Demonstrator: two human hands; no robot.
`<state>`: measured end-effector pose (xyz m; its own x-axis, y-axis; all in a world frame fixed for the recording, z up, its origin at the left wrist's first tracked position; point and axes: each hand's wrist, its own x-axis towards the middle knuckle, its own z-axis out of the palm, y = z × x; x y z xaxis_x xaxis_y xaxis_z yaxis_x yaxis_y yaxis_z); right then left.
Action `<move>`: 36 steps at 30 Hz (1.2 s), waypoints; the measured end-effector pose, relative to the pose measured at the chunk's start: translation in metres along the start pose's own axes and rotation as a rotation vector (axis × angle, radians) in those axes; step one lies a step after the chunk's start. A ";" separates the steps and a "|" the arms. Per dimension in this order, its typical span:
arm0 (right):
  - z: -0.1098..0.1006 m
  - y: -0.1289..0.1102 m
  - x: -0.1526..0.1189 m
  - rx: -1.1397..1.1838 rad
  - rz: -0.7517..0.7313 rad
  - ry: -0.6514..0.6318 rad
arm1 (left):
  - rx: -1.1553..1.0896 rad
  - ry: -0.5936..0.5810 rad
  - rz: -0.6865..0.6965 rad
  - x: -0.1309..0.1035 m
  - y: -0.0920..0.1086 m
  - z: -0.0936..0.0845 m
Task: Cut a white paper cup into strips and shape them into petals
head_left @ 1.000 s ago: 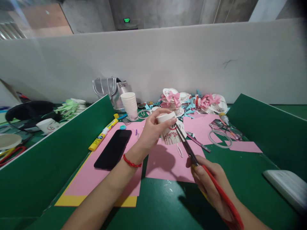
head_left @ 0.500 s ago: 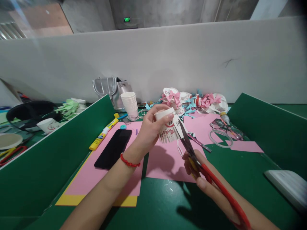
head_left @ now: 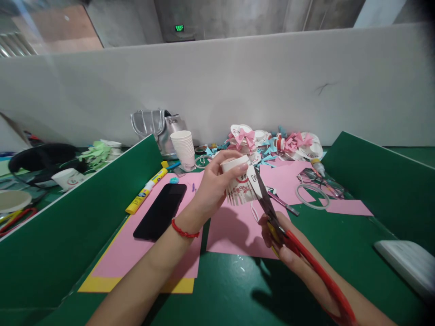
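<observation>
L hand (head_left: 213, 183) was closed round a white paper cup (head_left: 239, 190), thumb pressed on the near side, fingers wrapped behind. Cup was held up over the pink paper (head_left: 238, 237), solid round end on top, lower wall slit into thin fringe strips w/ red & dark print. R hand (head_left: 283, 242) had a firm hold of long scissors (head_left: 267, 203): dark metal blades, smooth red plastic handle, yellow on the inner part. Blades lay right at the cup's R edge, by a wider white strip; how far apart they stood, can't tell. Braided red cord (head_left: 185, 232) circled the L wrist.

Below L forearm: flat, glossy black phone (head_left: 161, 210) on pink sheet, w/ yellow glue tubes (head_left: 141, 200) nr it. Behind: tapered stack of paper cups (head_left: 184, 151) & shiny silver bag (head_left: 149, 122). Further R, ruffled pink, white & blue paper crafts (head_left: 245, 139), plus a thin pale ring (head_left: 312, 197) on the smooth green tabletop (head_left: 226, 285)
</observation>
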<state>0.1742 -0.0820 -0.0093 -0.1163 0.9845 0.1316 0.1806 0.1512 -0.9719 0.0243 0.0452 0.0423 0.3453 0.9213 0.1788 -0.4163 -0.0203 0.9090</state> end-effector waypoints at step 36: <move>-0.002 0.014 0.002 0.044 0.094 -0.001 | -0.068 -0.051 0.001 0.001 -0.001 0.000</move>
<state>0.1789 -0.0780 -0.0222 -0.1017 0.9940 0.0392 0.1472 0.0540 -0.9876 0.0251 0.0456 0.0420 0.3864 0.9003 0.2005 -0.4721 0.0063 0.8815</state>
